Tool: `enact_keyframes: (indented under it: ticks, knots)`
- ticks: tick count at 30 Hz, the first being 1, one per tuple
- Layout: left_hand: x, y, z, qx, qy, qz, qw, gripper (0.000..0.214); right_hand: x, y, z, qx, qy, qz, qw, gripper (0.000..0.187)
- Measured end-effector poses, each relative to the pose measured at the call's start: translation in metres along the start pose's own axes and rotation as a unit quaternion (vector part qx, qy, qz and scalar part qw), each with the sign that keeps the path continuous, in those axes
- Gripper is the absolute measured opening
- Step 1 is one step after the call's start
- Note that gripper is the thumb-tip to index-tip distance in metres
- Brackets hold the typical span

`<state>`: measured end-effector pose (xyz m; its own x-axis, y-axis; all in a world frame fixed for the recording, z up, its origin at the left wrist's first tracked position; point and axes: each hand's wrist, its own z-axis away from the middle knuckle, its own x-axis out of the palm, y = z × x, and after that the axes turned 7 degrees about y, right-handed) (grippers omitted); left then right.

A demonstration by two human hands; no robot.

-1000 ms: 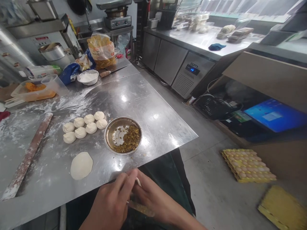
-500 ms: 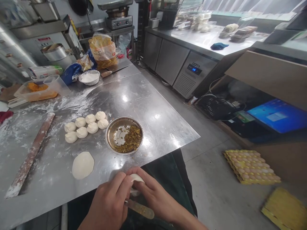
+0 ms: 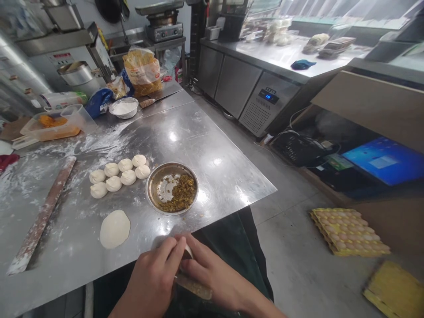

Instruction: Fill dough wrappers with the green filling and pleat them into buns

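Observation:
At the near edge of the steel table, my left hand (image 3: pixel 154 271) and my right hand (image 3: pixel 207 269) are together, fingers closed around a dough bun (image 3: pixel 188 251). Only a small white patch of it shows between thumbs and fingers. A flat filling spatula (image 3: pixel 194 286), smeared with bits, sticks out beneath the hands; which hand grips it I cannot tell. A round dough wrapper (image 3: pixel 115 229) lies flat on the table to the left. Just beyond the hands is a steel bowl (image 3: pixel 148 194) partly filled with brown-green chopped filling (image 3: pixel 181 194). Several pleated buns (image 3: pixel 113 183) sit in two rows.
A flour-dusted wooden strip (image 3: pixel 44 216) lies along the table's left. Farther back are a bowl of white powder (image 3: pixel 124 108), a plastic tub (image 3: pixel 88 119) and a large yellow bag (image 3: pixel 142 73). Egg trays (image 3: pixel 349 232) stand on the floor at right.
My fingers have shifted around the dough bun, and less of it shows now. The spatula below has tilted slightly. The bowl, wrapper and finished buns stay in place.

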<state>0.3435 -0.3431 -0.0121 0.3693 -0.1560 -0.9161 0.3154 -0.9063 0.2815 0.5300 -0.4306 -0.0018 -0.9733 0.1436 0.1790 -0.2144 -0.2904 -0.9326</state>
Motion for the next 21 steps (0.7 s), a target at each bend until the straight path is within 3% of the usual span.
enact_keyframes:
  ticks: [4, 8, 12, 15, 18, 21]
  knots:
    - [-0.003, -0.002, 0.0, -0.032, 0.015, 0.033, 0.999, 0.045, 0.008, 0.015, -0.006, 0.065, 0.04, -0.143, 0.987, 0.046]
    - [-0.004, 0.002, -0.004, -0.014, 0.037, 0.045, 0.998, 0.06, 0.027, 0.038, -0.017, 0.124, 0.114, -0.273, 0.947, 0.057]
    - [-0.004, 0.005, -0.004, -0.018, 0.055, 0.06, 0.996, 0.041, 0.034, 0.046, -0.019, 0.127, 0.142, -0.272, 0.943, 0.057]
    - [-0.004, 0.004, -0.003, -0.017, 0.019, 0.057, 0.998, 0.052, 0.033, 0.043, -0.017, 0.141, 0.16, -0.242, 0.947, 0.063]
    - [-0.004, 0.001, -0.003, -0.003, -0.001, 0.043, 0.999, 0.061, 0.032, 0.04, -0.017, 0.134, 0.137, -0.234, 0.953, 0.062]
    - [-0.005, 0.0, -0.003, -0.001, 0.031, 0.055, 0.998, 0.045, 0.033, 0.04, -0.018, 0.137, 0.107, -0.25, 0.953, 0.06]
